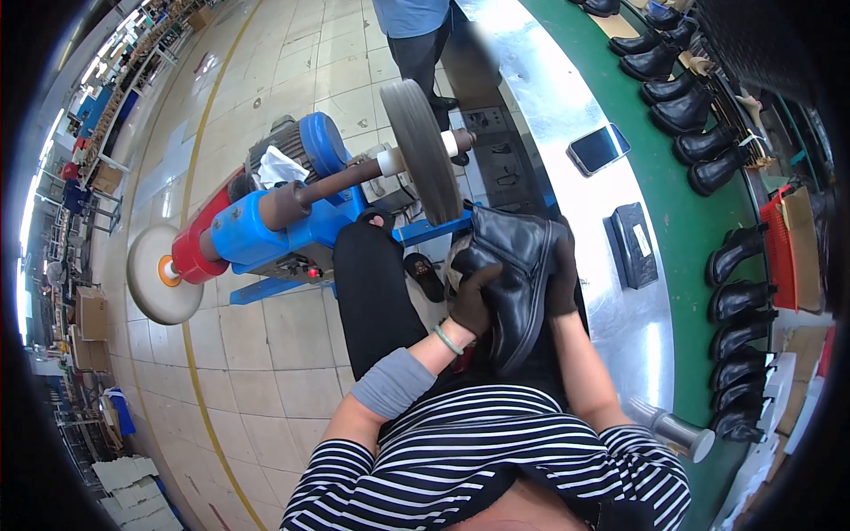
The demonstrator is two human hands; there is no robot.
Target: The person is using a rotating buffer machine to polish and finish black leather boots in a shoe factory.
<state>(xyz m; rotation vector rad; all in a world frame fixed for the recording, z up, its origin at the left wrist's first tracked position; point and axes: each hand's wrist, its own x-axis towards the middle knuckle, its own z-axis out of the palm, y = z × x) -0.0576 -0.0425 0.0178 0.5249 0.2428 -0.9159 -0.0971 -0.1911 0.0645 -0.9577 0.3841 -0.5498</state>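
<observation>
A black leather ankle boot [516,292] is held over my lap, its toe pointing down toward me and its shaft away. My left hand [475,299], in a dark brown glove, grips the boot's left side with the thumb across the leather. On the other side my right hand [561,276], gloved alike, is closed round the sole and heel side, its fingers partly hidden. Just beyond the boot stands the dark buffing wheel [421,150] of a blue and red machine [257,226]; a small gap appears between wheel and boot.
A white polishing wheel [162,274] sits at the machine's left end. To my right runs a metal bench with a phone [598,149] and a black packet [631,246]. Beyond it, several black boots [682,111] line a green conveyor. Another person [414,40] stands at the far side.
</observation>
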